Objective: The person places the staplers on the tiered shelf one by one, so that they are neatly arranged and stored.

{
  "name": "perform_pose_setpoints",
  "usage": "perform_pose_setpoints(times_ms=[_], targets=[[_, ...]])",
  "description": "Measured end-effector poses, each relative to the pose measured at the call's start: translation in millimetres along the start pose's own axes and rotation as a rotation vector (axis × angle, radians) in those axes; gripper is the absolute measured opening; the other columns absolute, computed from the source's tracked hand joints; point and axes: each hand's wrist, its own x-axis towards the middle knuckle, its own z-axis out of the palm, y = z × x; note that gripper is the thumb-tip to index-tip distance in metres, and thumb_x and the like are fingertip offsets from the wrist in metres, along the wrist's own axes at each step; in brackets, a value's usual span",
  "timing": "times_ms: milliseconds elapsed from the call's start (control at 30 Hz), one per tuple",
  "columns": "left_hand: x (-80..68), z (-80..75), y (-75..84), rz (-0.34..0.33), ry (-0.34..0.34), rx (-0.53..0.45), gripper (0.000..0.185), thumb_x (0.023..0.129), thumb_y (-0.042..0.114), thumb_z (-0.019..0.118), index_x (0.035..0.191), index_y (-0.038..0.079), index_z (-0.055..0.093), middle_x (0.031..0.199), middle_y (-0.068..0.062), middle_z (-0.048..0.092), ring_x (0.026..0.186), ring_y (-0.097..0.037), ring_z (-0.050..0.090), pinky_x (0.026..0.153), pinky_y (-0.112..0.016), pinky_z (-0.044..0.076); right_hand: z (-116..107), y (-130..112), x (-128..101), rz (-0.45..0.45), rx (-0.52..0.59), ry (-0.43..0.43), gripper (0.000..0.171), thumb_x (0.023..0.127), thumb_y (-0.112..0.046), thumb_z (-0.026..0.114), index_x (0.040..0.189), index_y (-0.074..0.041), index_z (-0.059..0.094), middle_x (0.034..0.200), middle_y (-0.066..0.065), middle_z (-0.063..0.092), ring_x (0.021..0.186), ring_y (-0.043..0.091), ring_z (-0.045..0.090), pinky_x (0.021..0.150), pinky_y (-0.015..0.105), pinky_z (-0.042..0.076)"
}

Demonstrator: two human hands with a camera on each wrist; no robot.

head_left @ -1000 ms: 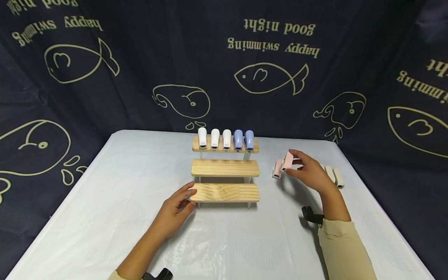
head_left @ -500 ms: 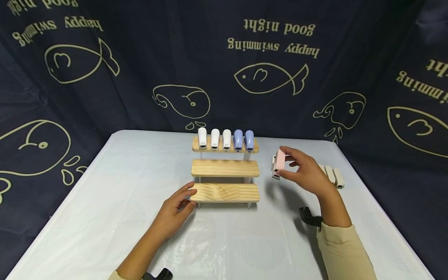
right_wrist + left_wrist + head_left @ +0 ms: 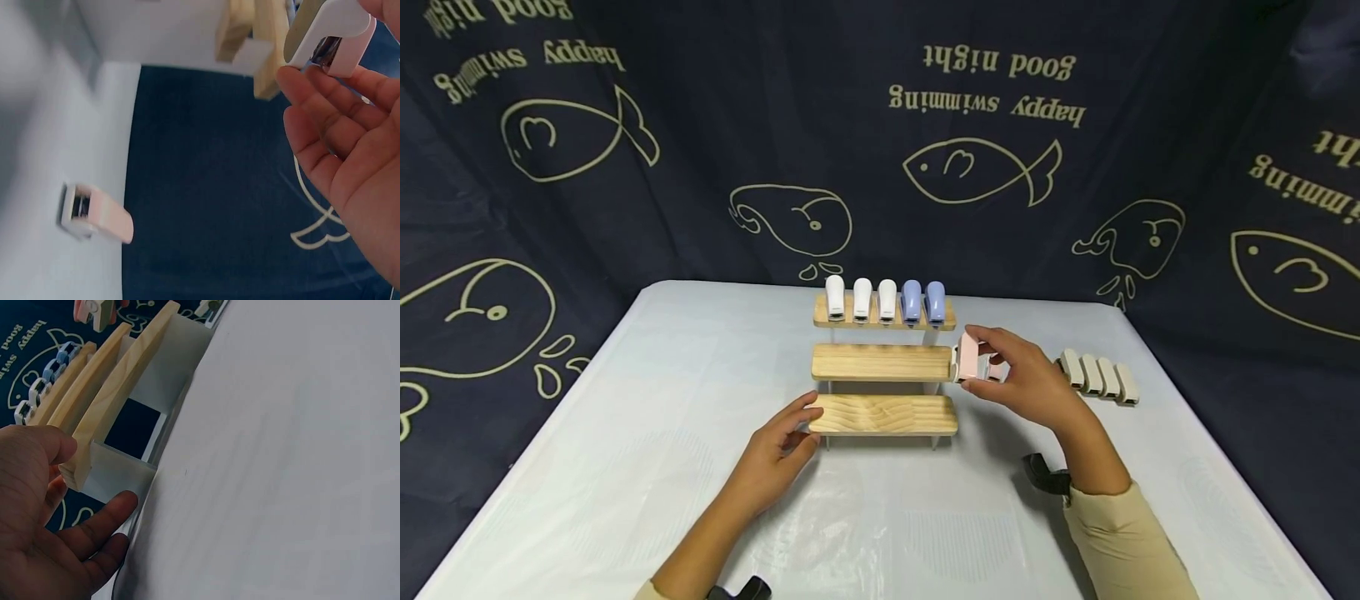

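Pink stapler (image 3: 967,360): pinched in right hand (image 3: 1026,385) fingertips, aloft beside middle shelf end.
Left hand (image 3: 772,454): relaxed fingers touching wooden stand (image 3: 883,414) bottom step.
Handling: likely light, rigid, smooth; best gripped across sides.
Farther: beige staplers (image 3: 1097,377) resting on table (image 3: 647,433).

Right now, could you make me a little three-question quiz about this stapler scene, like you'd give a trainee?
1. True or false: the top shelf of the wooden rack holds five small staplers.
2. Which of the hands holds the pink stapler? A) left hand B) right hand C) neither
3. Fill in: the left hand touches the left end of the ______ shelf.

Key
1. True: three white staplers and two blue staplers.
2. B: the right hand pinches it beside the right end of the middle shelf.
3. Bottom shelf. Four beige staplers lie on the table to the right.
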Motion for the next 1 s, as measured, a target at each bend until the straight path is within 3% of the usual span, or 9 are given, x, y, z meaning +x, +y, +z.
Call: perform_pose_setpoints(times_ms=[333,567,867,1000], targets=[[-0.5,0.5,-2.8,0.018,0.011,0.042,0.036,0.096,0.007,0.066,0.132,0.006,0.061,0.153,-0.007,0.044,0.097,-0.014,0.067,0.086,-0.03,0.055,22.5,-14.9,15.4,-0.069,0.065,-0.087,0.072,0.08,-0.015,0.084,0.144,-0.009,0.051,0.131,0.003,0.06,0.104,0.019,0.063,0.086,0.045,0.054],[1.3,1.4,-3.0,0.019,0.012,0.048,0.036,0.097,0.009,0.066,0.132,0.008,0.062,0.153,-0.005,0.044,0.097,-0.012,0.066,0.088,-0.03,0.054,30.8,-27.7,28.5,-0.082,0.08,-0.143,0.072,0.084,-0.018,0.082,0.146,-0.008,0.048,0.144,0.006,0.051,0.113,0.021,0.061,0.085,0.034,0.056],[1.2,1.0,-2.9,0.024,0.005,0.038,0.036,0.097,0.009,0.066,0.133,0.007,0.061,0.153,-0.007,0.043,0.096,-0.013,0.067,0.086,-0.029,0.055,47.8,-47.1,45.4,-0.085,0.106,-0.152,0.072,0.084,-0.02,0.082,0.147,-0.01,0.048,0.14,0.002,0.054,0.114,0.017,0.06,0.093,0.045,0.052],[1.3,1.3,-2.7,0.03,0.009,0.033,0.036,0.096,0.007,0.066,0.132,0.006,0.062,0.152,-0.006,0.044,0.094,-0.015,0.067,0.085,-0.029,0.055,57.6,-54.8,51.8,-0.093,0.122,-0.148,0.071,0.082,-0.017,0.083,0.144,-0.006,0.05,0.14,0.005,0.054,0.113,0.018,0.062,0.094,0.042,0.053]])
